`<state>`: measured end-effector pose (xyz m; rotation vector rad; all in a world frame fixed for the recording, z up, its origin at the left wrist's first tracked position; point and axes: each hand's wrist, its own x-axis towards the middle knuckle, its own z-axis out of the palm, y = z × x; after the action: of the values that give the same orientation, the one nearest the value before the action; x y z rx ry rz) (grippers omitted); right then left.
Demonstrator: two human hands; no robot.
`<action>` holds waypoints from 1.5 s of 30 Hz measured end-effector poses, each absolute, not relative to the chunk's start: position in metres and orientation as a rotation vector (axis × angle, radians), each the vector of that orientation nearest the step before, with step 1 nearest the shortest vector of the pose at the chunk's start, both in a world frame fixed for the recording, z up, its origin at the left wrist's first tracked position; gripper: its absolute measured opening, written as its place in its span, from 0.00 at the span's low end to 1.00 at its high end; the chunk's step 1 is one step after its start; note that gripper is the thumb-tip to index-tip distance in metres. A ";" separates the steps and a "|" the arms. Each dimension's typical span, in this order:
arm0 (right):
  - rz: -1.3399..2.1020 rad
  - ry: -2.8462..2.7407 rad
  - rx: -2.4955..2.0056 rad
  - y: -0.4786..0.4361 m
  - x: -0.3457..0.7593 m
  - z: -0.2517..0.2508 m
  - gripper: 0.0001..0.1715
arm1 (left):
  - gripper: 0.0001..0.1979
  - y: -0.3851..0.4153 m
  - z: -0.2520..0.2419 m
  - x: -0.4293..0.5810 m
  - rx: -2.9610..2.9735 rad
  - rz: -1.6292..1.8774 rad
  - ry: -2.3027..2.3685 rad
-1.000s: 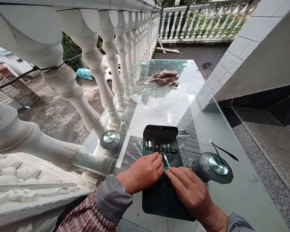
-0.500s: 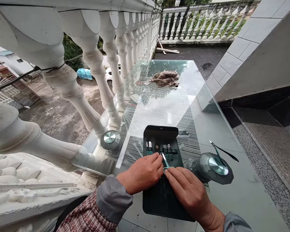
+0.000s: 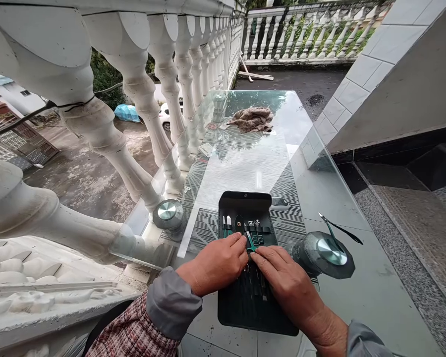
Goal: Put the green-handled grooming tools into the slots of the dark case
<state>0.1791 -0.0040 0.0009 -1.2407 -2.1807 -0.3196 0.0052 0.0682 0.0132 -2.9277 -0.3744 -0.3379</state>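
An unfolded black manicure case [image 3: 258, 320] lies on the glass table, with its top flap standing up. My right hand [image 3: 290, 277] pinches the green handles of small scissors [image 3: 250, 241], whose blades point away from me at the elastic band inside the case. My left hand [image 3: 217, 263] is closed just left of the scissors, fingertips by the snap tab [image 3: 239, 224]; what they pinch is hidden. Two nail clippers [image 3: 257, 239] sit under the band right of the scissors. Slim green-handled tools [image 3: 226, 223] are tucked in at the left.
Dark-handled nippers [image 3: 340, 232] lie on the glass table [image 3: 379, 277] to the right. A crumpled brown cloth [image 3: 251, 120] rests at the far end. Round metal-capped table legs [image 3: 167, 210] show under the glass. A white balustrade [image 3: 137, 99] runs along the left.
The scissors have moved slightly forward and lower, closer to the case's band, with my right hand following. My left hand stays nearly in place. The view has shifted a little.
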 end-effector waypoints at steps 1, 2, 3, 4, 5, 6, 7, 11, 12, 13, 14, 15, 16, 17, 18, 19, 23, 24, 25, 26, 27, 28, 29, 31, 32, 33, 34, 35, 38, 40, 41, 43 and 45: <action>-0.306 -2.161 -1.269 -0.004 0.179 0.000 0.15 | 0.08 0.068 0.014 0.005 -2.931 -0.333 -0.378; -0.289 -2.137 -1.302 -0.003 0.179 -0.001 0.14 | 0.08 0.068 0.014 0.005 -2.937 -0.325 -0.380; -0.271 -2.112 -1.332 -0.003 0.179 -0.002 0.13 | 0.08 0.068 0.015 0.006 -2.944 -0.315 -0.381; -0.251 -2.090 -1.359 -0.002 0.178 -0.003 0.13 | 0.08 0.068 0.015 0.006 -2.952 -0.302 -0.382; -0.232 -2.072 -1.379 -0.002 0.178 -0.004 0.13 | 0.08 0.069 0.015 0.006 -2.959 -0.291 -0.383; -0.215 -2.057 -1.391 -0.001 0.177 -0.005 0.13 | 0.08 0.069 0.015 0.006 -2.967 -0.281 -0.383; -0.201 -2.049 -1.392 -0.001 0.176 -0.005 0.13 | 0.08 0.069 0.015 0.006 -2.972 -0.276 -0.382; -0.114 -2.039 -1.329 0.000 0.173 -0.006 0.13 | 0.07 0.069 0.015 0.006 -2.971 -0.298 -0.376; -0.084 -2.034 -1.311 0.000 0.173 -0.005 0.13 | 0.07 0.069 0.015 0.006 -2.968 -0.305 -0.374; -0.059 -2.020 -1.302 0.000 0.174 -0.005 0.12 | 0.07 0.068 0.015 0.006 -2.964 -0.310 -0.377; -0.041 -1.994 -1.308 0.000 0.175 -0.004 0.11 | 0.07 0.068 0.016 0.006 -2.961 -0.315 -0.382; -0.031 -1.961 -1.327 0.000 0.177 -0.003 0.11 | 0.07 0.068 0.016 0.006 -2.958 -0.320 -0.387; -0.025 -1.919 -1.361 0.000 0.180 -0.002 0.10 | 0.07 0.068 0.017 0.006 -2.956 -0.324 -0.392; -0.022 -1.874 -1.406 0.000 0.183 -0.001 0.09 | 0.07 0.067 0.017 0.006 -2.953 -0.326 -0.399; -0.020 -1.834 -1.455 0.000 0.185 -0.001 0.09 | 0.08 0.067 0.017 0.006 -2.953 -0.326 -0.407; -0.016 -1.806 -1.504 0.001 0.188 -0.002 0.08 | 0.09 0.067 0.018 0.005 -2.954 -0.325 -0.412; 0.012 -1.817 -1.629 0.001 0.193 -0.006 0.09 | 0.11 0.067 0.016 0.005 -2.961 -0.310 -0.406; 0.019 -1.826 -1.636 0.001 0.193 -0.007 0.09 | 0.11 0.067 0.016 0.005 -2.960 -0.306 -0.400; 0.024 -1.824 -1.637 0.001 0.193 -0.007 0.09 | 0.11 0.067 0.016 0.006 -2.960 -0.304 -0.395; 0.023 -1.811 -1.639 0.001 0.193 -0.007 0.09 | 0.11 0.067 0.016 0.006 -2.961 -0.305 -0.394; 0.017 -1.792 -1.640 0.001 0.194 -0.006 0.10 | 0.10 0.067 0.016 0.007 -2.962 -0.315 -0.394; 0.007 -1.776 -1.642 0.001 0.194 -0.005 0.10 | 0.10 0.067 0.016 0.008 -2.963 -0.329 -0.397; -0.008 -1.769 -1.639 0.001 0.194 -0.004 0.10 | 0.10 0.067 0.016 0.008 -2.964 -0.347 -0.403; -0.051 -1.794 -1.615 0.001 0.194 -0.003 0.11 | 0.10 0.067 0.015 0.010 -2.962 -0.387 -0.413; -0.079 -1.823 -1.594 0.000 0.194 -0.003 0.12 | 0.11 0.067 0.015 0.010 -2.959 -0.405 -0.420; -0.113 -1.858 -1.573 0.000 0.193 -0.003 0.12 | 0.11 0.067 0.014 0.011 -2.956 -0.417 -0.427; -0.156 -1.892 -1.557 -0.001 0.191 -0.004 0.13 | 0.11 0.066 0.014 0.011 -2.957 -0.421 -0.433; -0.206 -1.922 -1.550 -0.002 0.190 -0.005 0.14 | 0.12 0.066 0.014 0.012 -2.959 -0.420 -0.441; -0.370 -1.988 -1.559 -0.003 0.187 -0.007 0.16 | 0.12 0.066 0.012 0.012 -2.968 -0.399 -0.454; -0.450 -2.023 -1.571 -0.003 0.186 -0.009 0.17 | 0.11 0.066 0.012 0.012 -2.962 -0.393 -0.447; -0.475 -2.039 -1.577 -0.003 0.186 -0.010 0.17 | 0.11 0.066 0.012 0.012 -2.957 -0.391 -0.442; -0.495 -2.061 -1.596 -0.003 0.187 -0.012 0.18 | 0.11 0.066 0.012 0.012 -2.948 -0.384 -0.432; -0.483 -2.069 -1.618 -0.003 0.187 -0.014 0.18 | 0.11 0.065 0.013 0.013 -2.945 -0.370 -0.429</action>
<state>0.1872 -0.0025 -0.0142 -1.6179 -2.0691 -0.4828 0.0125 0.0654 0.0127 -2.9454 -0.4293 -0.3699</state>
